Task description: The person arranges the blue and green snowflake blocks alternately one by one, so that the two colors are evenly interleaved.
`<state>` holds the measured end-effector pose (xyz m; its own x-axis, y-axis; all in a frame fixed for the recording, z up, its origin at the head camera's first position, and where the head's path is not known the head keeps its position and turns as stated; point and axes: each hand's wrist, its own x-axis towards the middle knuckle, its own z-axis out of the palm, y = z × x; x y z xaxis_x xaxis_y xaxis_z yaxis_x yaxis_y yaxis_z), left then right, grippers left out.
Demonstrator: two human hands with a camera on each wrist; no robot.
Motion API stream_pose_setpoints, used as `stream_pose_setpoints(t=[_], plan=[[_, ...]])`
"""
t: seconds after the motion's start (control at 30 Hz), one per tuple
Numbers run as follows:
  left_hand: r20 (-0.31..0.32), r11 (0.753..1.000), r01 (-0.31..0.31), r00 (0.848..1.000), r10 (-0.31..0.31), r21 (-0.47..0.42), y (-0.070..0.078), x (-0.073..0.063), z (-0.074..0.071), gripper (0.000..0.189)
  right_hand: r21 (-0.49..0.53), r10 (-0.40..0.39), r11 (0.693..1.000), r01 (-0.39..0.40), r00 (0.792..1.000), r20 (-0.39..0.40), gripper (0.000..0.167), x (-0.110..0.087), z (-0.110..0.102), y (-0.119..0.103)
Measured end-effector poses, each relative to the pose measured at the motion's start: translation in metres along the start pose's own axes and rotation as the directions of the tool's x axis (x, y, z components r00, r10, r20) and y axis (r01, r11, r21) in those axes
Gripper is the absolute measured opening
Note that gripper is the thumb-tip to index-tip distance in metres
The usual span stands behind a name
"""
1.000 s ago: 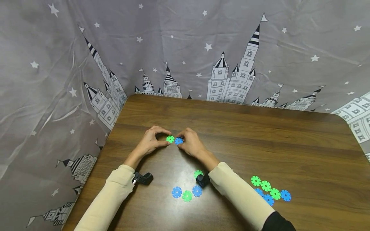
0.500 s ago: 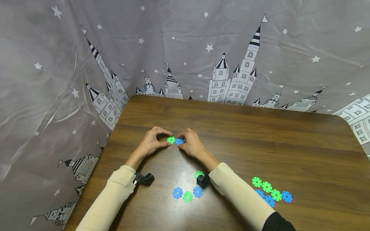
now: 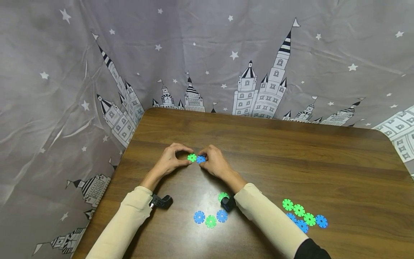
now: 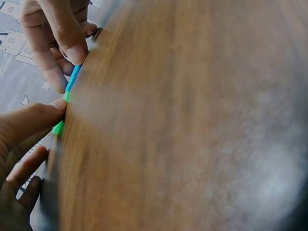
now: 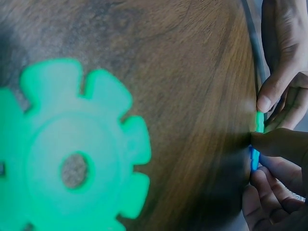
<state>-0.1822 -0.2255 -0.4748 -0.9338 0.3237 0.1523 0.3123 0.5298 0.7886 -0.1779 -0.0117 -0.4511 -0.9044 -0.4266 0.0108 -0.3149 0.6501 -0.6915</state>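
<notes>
Behind everything hung a grey curtain (image 3: 200, 46), creased and faintly glossy, printed with white stars and black-and-white castles; your wrist views caught only slivers of it. Against it stood your bench (image 3: 291, 154), brown with darker wood grain, its far corners rounded and its near edge outside the head view.

Your cream sleeves (image 3: 123, 219) reached in from that near side, with a black mount (image 3: 163, 202) at each wrist. Toward the bench's left edge, your left hand (image 3: 169, 158) had its grip parted only a disc's breadth, thumb and finger pinching a green disc (image 3: 192, 158) by the rim. Facing it, the grip of your right hand (image 3: 215, 162) pinched a blue disc (image 3: 201, 159). The head view left it unclear whether these two touched; the left wrist view showed them edge-on, thin, seemingly meeting end to end.

Between your right sleeve and the bench's right edge lay six more discs (image 3: 299, 210), one partly hidden by the sleeve. Nearer the middle of the bench, two blue pieces (image 3: 199, 217) flanked a green piece (image 3: 211, 221). Only the right wrist view enlarged a toothed green wheel (image 5: 43, 144), blurred, with rounded teeth, narrow slots and a round central hole.
</notes>
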Motion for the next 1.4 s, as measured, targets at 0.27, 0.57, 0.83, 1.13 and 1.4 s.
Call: stream_pose_setpoints(t=[0.27, 0.57, 0.83, 1.13, 1.4], plan=[[0.006, 1.0, -0.004, 1.0, 0.004, -0.006, 0.001, 0.0, 0.001, 0.039, 0.003, 0.01, 1.0, -0.01, 1.0, 0.009, 0.032, -0.001, 0.0, 0.001], [-0.003, 1.0, -0.009, 1.0, 0.009, -0.017, 0.001, -0.001, 0.001, 0.039, -0.013, -0.001, 1.0, 0.001, 1.0, 0.007, 0.032, 0.001, 0.0, 0.001], [-0.005, 1.0, -0.016, 1.0, 0.016, -0.01, 0.002, -0.001, 0.001, 0.038, -0.003, 0.01, 1.0, -0.01, 1.0, 0.02, 0.035, -0.001, -0.002, 0.001], [-0.017, 0.999, -0.039, 0.999, 0.039, -0.016, 0.001, -0.003, 0.001, 0.039, 0.037, -0.016, 0.999, 0.017, 1.0, -0.021, 0.038, -0.013, -0.006, 0.007], [-0.027, 0.999, -0.044, 0.999, 0.043, -0.007, 0.001, -0.004, 0.002, 0.04, 0.093, 0.006, 0.996, -0.003, 1.0, -0.031, 0.034, -0.043, -0.018, 0.021]])
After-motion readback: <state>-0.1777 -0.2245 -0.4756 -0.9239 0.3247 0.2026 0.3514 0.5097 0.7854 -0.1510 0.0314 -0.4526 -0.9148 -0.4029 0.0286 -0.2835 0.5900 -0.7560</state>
